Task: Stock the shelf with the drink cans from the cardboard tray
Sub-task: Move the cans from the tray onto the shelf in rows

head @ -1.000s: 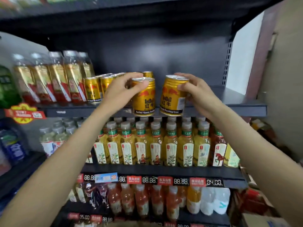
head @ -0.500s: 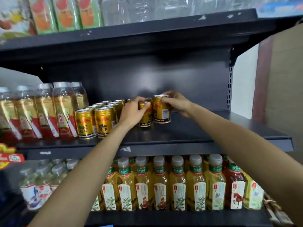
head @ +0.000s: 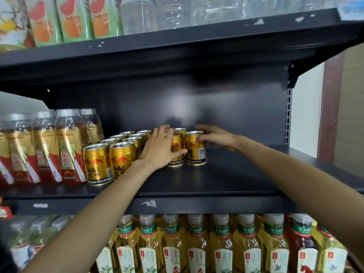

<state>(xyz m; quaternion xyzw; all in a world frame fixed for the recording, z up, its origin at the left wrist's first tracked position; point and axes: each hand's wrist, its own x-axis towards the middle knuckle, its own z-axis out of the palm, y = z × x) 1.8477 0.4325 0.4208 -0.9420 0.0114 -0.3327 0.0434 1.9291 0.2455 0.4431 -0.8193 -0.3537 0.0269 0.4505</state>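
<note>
Upright on the dark shelf (head: 226, 180), left hand (head: 159, 150) fingers wrapped round one gold can (head: 177, 152), right hand (head: 218, 137) gripping its neighbour (head: 194, 148)

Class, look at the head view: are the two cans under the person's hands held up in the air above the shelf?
No: both cans stand upright on the shelf, the left hand and right hand resting on them.

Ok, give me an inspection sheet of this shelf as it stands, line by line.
Surface: dark metal shelf, right part bare.
Job's things: gold cans upright in rows at left; two more cans stand on the shelf beside them.
Clutter: nothing seen.
Grippers: left hand wraps one of the two cans; right hand touches the other near its top.
Cables: nothing seen.
Surroundings: red-label bottles at left; yellow tea bottles below; clear bottles above.
</note>
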